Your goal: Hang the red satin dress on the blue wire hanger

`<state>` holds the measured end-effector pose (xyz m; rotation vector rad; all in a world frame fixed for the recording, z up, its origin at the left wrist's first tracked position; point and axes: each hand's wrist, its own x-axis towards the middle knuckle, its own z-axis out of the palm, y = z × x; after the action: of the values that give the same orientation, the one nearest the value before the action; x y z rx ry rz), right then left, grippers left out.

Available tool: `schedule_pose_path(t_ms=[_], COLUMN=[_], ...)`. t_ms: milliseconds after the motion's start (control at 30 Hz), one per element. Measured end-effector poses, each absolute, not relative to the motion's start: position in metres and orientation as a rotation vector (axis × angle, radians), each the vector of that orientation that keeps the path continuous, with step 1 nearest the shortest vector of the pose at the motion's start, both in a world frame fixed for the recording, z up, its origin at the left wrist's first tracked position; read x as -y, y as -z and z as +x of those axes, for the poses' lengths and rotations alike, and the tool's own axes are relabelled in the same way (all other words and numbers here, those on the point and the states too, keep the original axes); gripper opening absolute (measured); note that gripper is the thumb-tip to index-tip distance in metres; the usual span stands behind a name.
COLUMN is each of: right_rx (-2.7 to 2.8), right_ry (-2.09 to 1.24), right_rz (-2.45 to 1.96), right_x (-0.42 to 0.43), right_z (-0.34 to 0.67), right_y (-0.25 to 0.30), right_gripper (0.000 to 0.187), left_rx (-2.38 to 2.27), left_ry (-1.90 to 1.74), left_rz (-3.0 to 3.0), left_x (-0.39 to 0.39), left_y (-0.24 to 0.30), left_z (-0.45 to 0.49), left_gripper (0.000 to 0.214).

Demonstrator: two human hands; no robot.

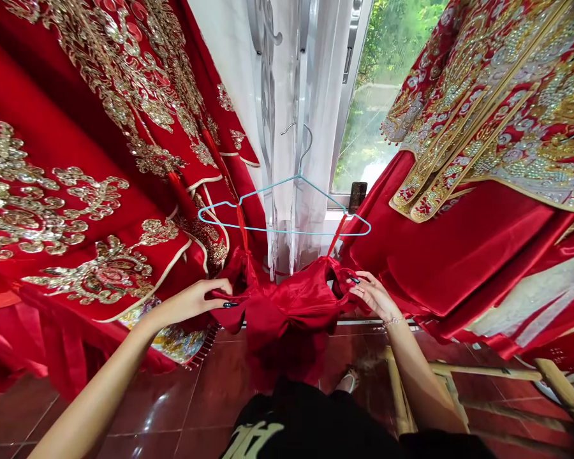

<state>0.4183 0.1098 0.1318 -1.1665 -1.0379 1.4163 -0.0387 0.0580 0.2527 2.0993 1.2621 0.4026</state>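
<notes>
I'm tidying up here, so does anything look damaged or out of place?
The red dress shows no visible damage. Only the phone standing upright by the window seems slightly out of place among the embroidered garments.

Sequined red cloth (124, 146) is hung at left, a beaded jacket (497, 134) at right; a phone (358, 197) is propped by the far window (387, 95).

The head-worn camera is looking forward and steeply down from above a black top (316, 421), which is filling the lower edge close up. The left forearm (110, 376) and right forearm (425, 376) are running inward from below — the red satin dress (291, 306) is sitting near the centre, at arm's reach. The wide view is catching the tiled floor (201, 395) beneath — and the window (392, 83), farther off, above.
</notes>
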Motion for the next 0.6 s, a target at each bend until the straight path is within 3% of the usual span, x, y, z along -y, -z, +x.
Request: schedule_pose_path(t_ms=[67, 167, 233, 300, 433, 600], right_rx=[1.203, 1.500, 1.623, 1.605, 1.209, 0.913], right_ry=[-1.274, -0.743, -0.379, -0.262, -0.790, -1.231], right_rz=[-1.364, -1.843, -2.089, -2.177, -1.848, -1.398], right_x=[-0.106, -0.100, -0.096, -0.095, -0.098, -0.095], right_z=[0.420, 0.419, 0.416, 0.414, 0.418, 0.417], right_y=[-0.135, -0.142, -0.146, -0.146, -0.138, -0.116], right_gripper=[0.031, 0.019, 0.027, 0.029, 0.004, 0.011], left_rx=[-1.275, -1.314, -1.372, -1.483, -1.820, -1.901], left_ry=[-0.404, -0.468, -0.520, -0.590, -0.951, -1.647], left_rz=[2.128, 2.237, 2.340, 2.439, 2.431, 2.126], left_x=[-0.056, -0.054, -0.052, -0.050, -0.047, -0.043], left_y=[-0.253, -0.252, -0.248, -0.242, -0.225, -0.205], left_z=[-0.039, -0.041, -0.042, -0.043, -0.043, -0.027], left_gripper=[0.029, 0.030, 0.026, 0.022, 0.014, 0.023])
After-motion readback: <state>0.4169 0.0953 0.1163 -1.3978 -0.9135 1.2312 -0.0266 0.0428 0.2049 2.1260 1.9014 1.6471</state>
